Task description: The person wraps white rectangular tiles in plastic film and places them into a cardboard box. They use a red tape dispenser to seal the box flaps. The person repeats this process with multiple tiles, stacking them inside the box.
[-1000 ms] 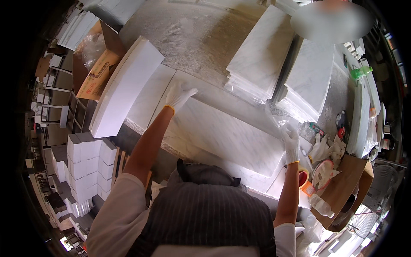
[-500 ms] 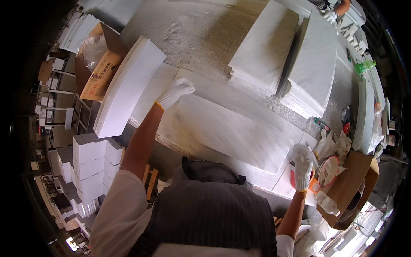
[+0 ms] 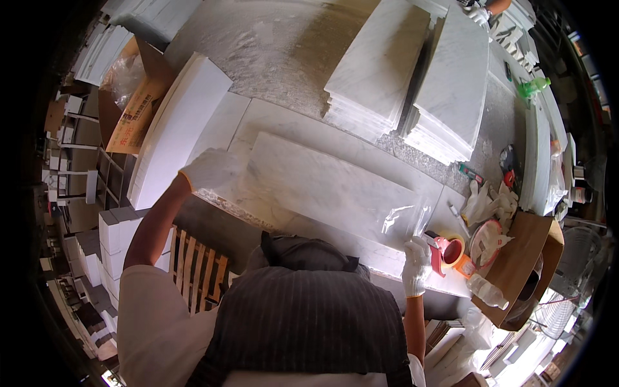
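Note:
A white marble slab (image 3: 322,180) with grey veining lies across the bench in front of me. My left hand (image 3: 213,169), in a white glove, is beyond its left end, beside a thick white block stack (image 3: 187,122); motion smears its fingers. Near the slab's right end my right hand (image 3: 417,266), gloved too, has its fingers curled together. Shiny clear film (image 3: 398,219) shows just above those fingertips, over the slab's corner, and appears gripped. Directly right of that hand are a red tape dispenser (image 3: 437,255) and a tape roll (image 3: 454,248).
Two stacks of marble slabs (image 3: 380,58) (image 3: 454,84) stand at the far side. A pen-like tool (image 3: 456,211), loose gloves (image 3: 493,203), a clear bottle (image 3: 487,291) and a cardboard box (image 3: 522,271) crowd the right. Another open carton (image 3: 145,113) stands left. Another person's gloved hand (image 3: 478,14) is far right.
My left hand has moved left and toward me. The right hand has drawn left from the tape dispenser, and clear film now shows by its fingertips. The whole view has shifted slightly.

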A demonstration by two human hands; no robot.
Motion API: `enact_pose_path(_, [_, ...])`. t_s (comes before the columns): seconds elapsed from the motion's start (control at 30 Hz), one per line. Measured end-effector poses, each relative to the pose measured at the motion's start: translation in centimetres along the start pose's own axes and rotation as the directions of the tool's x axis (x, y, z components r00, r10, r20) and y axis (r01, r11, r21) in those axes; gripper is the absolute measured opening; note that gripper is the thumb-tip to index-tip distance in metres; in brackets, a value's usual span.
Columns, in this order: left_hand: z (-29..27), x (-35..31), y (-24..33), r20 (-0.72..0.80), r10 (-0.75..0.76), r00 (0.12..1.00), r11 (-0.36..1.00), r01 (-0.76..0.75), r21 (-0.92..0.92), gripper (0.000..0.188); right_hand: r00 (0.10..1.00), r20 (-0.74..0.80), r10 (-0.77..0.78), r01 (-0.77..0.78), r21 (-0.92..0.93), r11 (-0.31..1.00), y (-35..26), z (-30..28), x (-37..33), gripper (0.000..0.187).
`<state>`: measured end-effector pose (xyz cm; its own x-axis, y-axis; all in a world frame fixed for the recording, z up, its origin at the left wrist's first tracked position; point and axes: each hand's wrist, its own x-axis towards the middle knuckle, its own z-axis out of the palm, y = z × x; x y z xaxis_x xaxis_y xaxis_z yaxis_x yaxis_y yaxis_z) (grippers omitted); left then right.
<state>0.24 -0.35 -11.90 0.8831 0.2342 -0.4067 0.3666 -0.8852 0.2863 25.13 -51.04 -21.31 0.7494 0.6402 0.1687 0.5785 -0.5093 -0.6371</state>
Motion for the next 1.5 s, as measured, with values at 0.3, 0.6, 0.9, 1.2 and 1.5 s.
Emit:
enact_pose_path(0.3, [4.5, 14.9, 12.4, -0.383, 0.515, 0.767, 0.855, -0.427, 0.293, 0.044, 0.999, -0.019, 0.048, -0.046, 0.098, 0.994, -0.7, 0.1, 0.3, 0.011])
enact_pose_path(0.6, [11.8, 12.4, 20.8, -0.097, 0.723, 0.684, 0.688, -0.7, 0.193, 0.057, 0.736, 0.181, 0.652, -0.643, 0.487, 0.591, 0.2, 0.7, -0.8, 0.063])
enact_pose_path(0.9, [11.1, 11.7, 20.7, -0.157, 0.725, 0.671, 0.688, -0.713, 0.136, 0.054, 0.525, 0.37, 0.767, -0.732, 0.656, 0.185, -0.3, 0.8, 2.4, 0.028])
enact_pose_path(1.2, [7.9, 11.5, 22.0, -0.391, 0.624, 0.677, 0.696, -0.708, -0.115, 0.044, 0.56, 0.339, 0.756, -0.611, 0.785, 0.1, -2.1, -0.4, 2.4, 0.013])
enact_pose_path(1.5, [5.5, 19.2, 21.4, -0.413, 0.57, 0.711, 0.816, -0.548, 0.182, 0.046, 0.639, 0.376, 0.671, -0.663, 0.712, 0.232, 1.7, 1.1, 0.5, 0.017])
